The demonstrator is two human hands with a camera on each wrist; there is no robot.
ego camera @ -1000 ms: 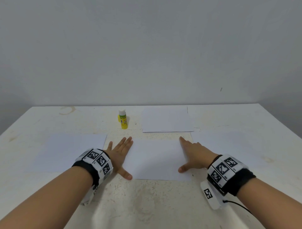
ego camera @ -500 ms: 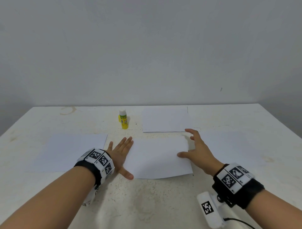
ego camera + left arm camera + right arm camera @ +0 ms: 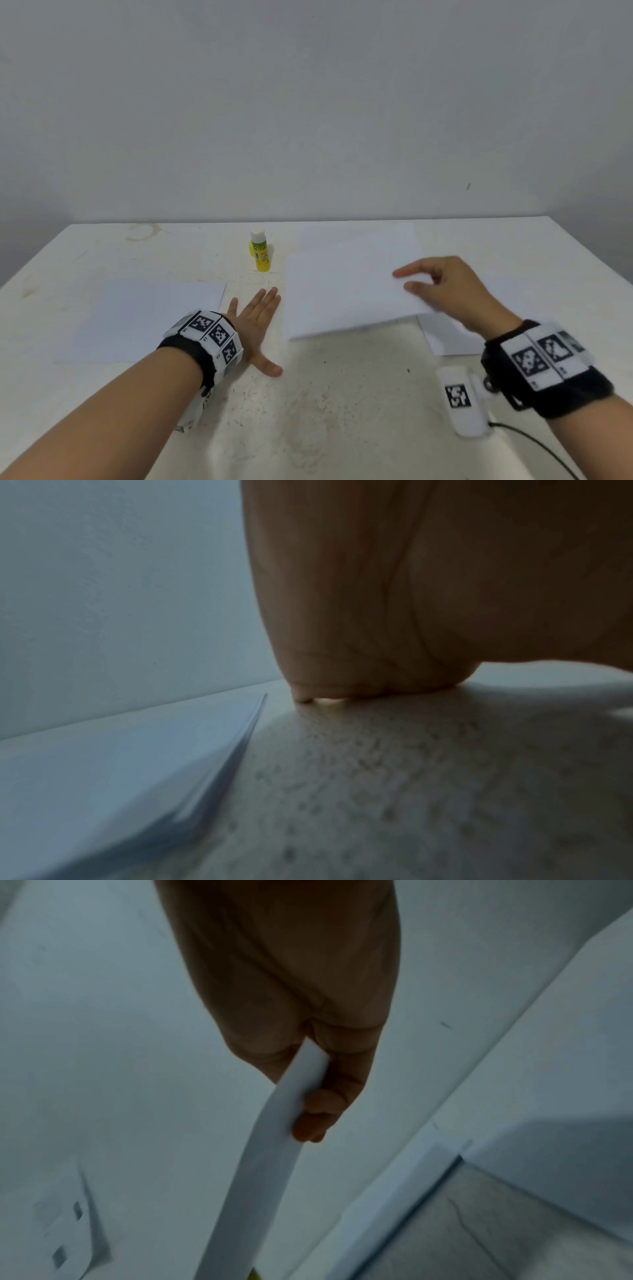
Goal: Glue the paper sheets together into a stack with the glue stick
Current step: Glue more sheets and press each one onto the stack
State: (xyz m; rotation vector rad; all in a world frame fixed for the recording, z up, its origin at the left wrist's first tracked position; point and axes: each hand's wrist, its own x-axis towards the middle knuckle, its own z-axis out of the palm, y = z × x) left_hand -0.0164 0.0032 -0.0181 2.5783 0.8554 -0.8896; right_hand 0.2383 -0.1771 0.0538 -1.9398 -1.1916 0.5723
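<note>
My right hand (image 3: 416, 280) pinches the right edge of a white paper sheet (image 3: 342, 298) and holds it lifted and tilted above the table; the right wrist view shows that sheet (image 3: 274, 1150) edge-on between thumb and fingers. My left hand (image 3: 255, 320) lies flat on the bare table with its fingers spread, touching no paper. A yellow glue stick (image 3: 261, 253) with a white cap stands upright at the back centre. Another sheet (image 3: 147, 318) lies flat at the left, a third sheet (image 3: 448, 337) lies under my right wrist, and a fourth sheet (image 3: 359, 236) shows at the back.
The white table (image 3: 325, 404) is worn and speckled, with a ring stain (image 3: 142, 233) at the back left. A grey wall stands right behind its far edge. A cable (image 3: 534, 445) trails from my right wrist device at the lower right.
My right hand moved from pressing the middle sheet to pinching its right edge and lifted it up and to the right. The left hand stayed flat in place.
</note>
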